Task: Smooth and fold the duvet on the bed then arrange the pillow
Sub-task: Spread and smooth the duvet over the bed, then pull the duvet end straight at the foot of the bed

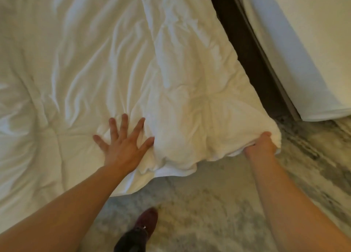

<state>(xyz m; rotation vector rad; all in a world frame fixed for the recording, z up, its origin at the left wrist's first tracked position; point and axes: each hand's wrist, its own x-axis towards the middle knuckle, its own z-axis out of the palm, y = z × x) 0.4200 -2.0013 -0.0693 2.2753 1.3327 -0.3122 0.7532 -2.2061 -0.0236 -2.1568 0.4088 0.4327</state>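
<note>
A white, wrinkled duvet (106, 65) covers the bed and fills most of the view. Its near right part lies as a folded-over layer with a thick edge hanging past the bed's corner. My left hand (123, 143) presses flat on the duvet near the front edge, fingers spread wide, just left of that folded layer. My right hand (261, 144) grips the duvet's near right corner, with cloth bunched over the fingers. No pillow is in view.
A second white bed or mattress (296, 48) stands at the right, across a narrow dark gap (245, 42). Mottled grey-and-cream carpet (212, 204) lies below the bed. My dark red shoe (146, 221) stands on it near the bottom edge.
</note>
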